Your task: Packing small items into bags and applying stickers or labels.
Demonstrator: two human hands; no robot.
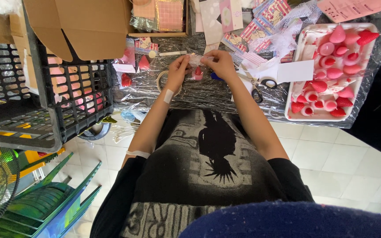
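I am watching both hands working close together over the plastic-covered table (208, 94). My left hand (178, 70) and right hand (219, 62) are each pinching an end of a small clear packet (196, 59), fingers closed on it, holding it just above the table surface. A small red cone-shaped piece (198, 71) is sitting just below the packet, between the two hands; whether it is hanging inside the wrap I cannot tell. A roll of tape (162, 81) is lying partly under my left wrist. Scissors (256, 88) are resting just right of my right forearm, beside a white card (295, 71). Further right, a white tray (294, 90) is holding many red and pink pieces. On the left, a black crate (73, 94) and cardboard box (84, 26) are crowding the table edge.
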